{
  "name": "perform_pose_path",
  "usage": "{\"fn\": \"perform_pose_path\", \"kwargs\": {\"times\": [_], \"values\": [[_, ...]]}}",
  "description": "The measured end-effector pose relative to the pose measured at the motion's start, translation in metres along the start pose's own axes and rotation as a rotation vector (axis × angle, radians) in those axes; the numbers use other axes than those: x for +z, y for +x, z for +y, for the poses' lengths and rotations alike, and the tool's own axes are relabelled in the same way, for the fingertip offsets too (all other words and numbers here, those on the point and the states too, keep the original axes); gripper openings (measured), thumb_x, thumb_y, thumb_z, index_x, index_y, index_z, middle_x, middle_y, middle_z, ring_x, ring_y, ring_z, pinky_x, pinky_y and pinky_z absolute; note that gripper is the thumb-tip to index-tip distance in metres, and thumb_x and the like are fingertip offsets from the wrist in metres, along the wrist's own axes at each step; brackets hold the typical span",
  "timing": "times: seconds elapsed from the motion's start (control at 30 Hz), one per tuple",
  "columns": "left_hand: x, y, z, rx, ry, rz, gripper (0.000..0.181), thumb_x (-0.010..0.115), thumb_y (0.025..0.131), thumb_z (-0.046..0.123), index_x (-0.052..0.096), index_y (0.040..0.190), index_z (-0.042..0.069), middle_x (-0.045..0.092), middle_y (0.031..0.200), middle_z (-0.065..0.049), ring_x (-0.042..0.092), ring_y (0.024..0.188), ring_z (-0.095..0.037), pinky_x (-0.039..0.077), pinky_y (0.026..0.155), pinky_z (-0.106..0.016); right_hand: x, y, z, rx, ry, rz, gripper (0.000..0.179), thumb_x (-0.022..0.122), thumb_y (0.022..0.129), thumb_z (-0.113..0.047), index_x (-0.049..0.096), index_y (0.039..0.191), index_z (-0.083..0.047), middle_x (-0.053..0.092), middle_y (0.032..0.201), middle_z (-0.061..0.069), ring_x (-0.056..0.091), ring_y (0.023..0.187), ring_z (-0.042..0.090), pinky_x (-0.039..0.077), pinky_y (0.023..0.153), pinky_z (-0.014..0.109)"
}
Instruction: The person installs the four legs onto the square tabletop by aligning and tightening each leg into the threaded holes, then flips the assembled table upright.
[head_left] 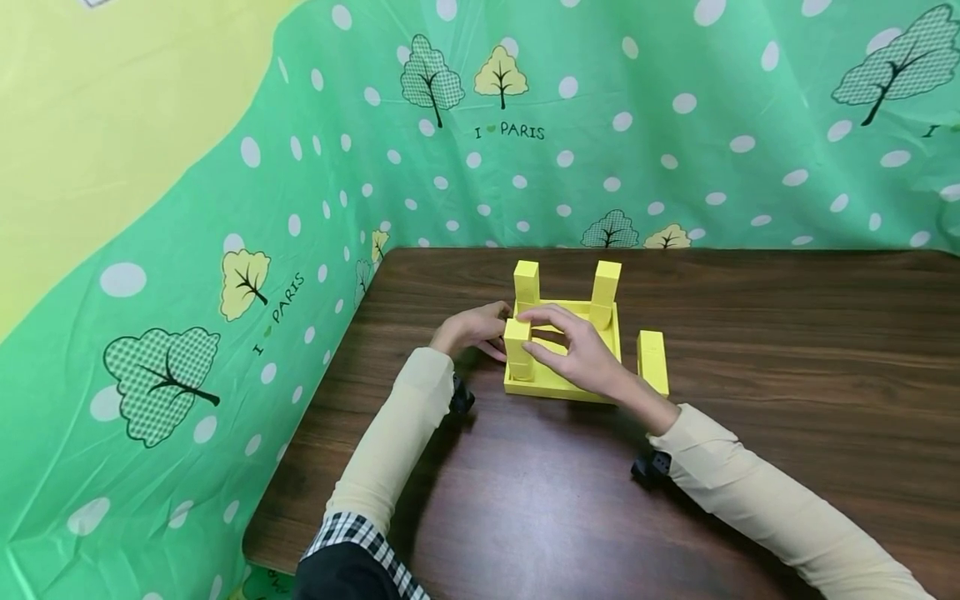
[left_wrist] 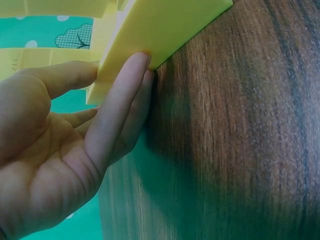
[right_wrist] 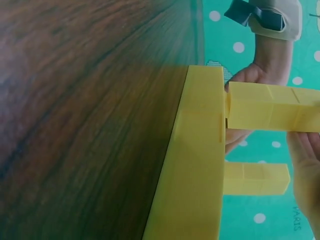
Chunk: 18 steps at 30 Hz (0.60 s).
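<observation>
A shallow yellow tray (head_left: 564, 393) lies on the table, with yellow block columns standing at three of its corners. At its left side is my left hand (head_left: 474, 327); in the left wrist view the thumb (left_wrist: 75, 77) meets the rim while the fingers (left_wrist: 120, 105) lie against the outer wall. My right hand (head_left: 588, 354) pinches the upper part of the front-left column (head_left: 517, 354) between thumb and index finger. Seams along that column (right_wrist: 265, 107) show stacked blocks. The back-left column (head_left: 527, 283) and back-right column (head_left: 604, 287) stand upright.
One loose yellow block (head_left: 652, 362) sits just right of the tray on the dark wood table (head_left: 787, 375). A green dotted cloth (head_left: 570, 183) hangs behind and to the left of the table. Both wrists carry small black devices.
</observation>
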<state>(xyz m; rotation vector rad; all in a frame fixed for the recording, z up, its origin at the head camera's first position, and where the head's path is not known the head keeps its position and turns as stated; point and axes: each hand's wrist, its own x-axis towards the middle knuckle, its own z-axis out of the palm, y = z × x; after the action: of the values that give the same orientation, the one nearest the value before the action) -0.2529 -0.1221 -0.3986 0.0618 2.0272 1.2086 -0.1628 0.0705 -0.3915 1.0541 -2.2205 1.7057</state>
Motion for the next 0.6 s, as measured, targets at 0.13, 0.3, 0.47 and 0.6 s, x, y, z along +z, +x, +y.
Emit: {"fn": "perform_pose_path", "kwargs": {"times": [0.13,0.3,0.47,0.6], "values": [[0.000,0.001,0.000,0.001,-0.007,-0.001,0.049,0.045,0.096,0.004,0.028,0.142,0.009,0.056,0.095,-0.016,0.063,0.074,-0.022,0.061,0.074,-0.035,-0.003,0.000,-0.004,0.097,0.048,-0.009,0.027,0.059,0.094,-0.008,0.060,0.121,-0.006,0.060,0.123,0.008,0.056,0.115,0.017,0.052,0.095,0.027],[0.000,0.001,0.000,0.007,0.014,0.004,0.052,0.054,0.097,0.015,0.029,0.142,0.010,0.052,0.113,-0.018,0.063,0.080,-0.022,0.061,0.074,-0.035,-0.003,0.003,-0.005,0.211,0.166,-0.041,0.028,0.058,0.096,-0.010,0.056,0.123,-0.003,0.055,0.127,0.014,0.054,0.117,0.019,0.050,0.095,0.022],[0.000,0.001,-0.001,0.016,0.047,0.013,0.063,0.059,0.095,0.026,0.026,0.146,0.011,0.040,0.135,-0.015,0.062,0.096,-0.023,0.060,0.075,-0.034,-0.002,0.008,-0.005,0.259,0.181,-0.071,0.034,0.054,0.099,-0.017,0.054,0.130,-0.004,0.053,0.135,0.013,0.049,0.127,0.023,0.045,0.100,0.025],[-0.001,0.000,-0.001,0.023,0.059,0.015,0.057,0.057,0.096,0.028,0.029,0.143,0.011,0.040,0.136,-0.016,0.061,0.101,-0.025,0.060,0.076,-0.034,0.001,0.012,-0.006,0.296,0.142,-0.107,0.037,0.051,0.100,-0.024,0.053,0.134,-0.007,0.052,0.138,0.009,0.049,0.126,0.022,0.045,0.102,0.035]]}}
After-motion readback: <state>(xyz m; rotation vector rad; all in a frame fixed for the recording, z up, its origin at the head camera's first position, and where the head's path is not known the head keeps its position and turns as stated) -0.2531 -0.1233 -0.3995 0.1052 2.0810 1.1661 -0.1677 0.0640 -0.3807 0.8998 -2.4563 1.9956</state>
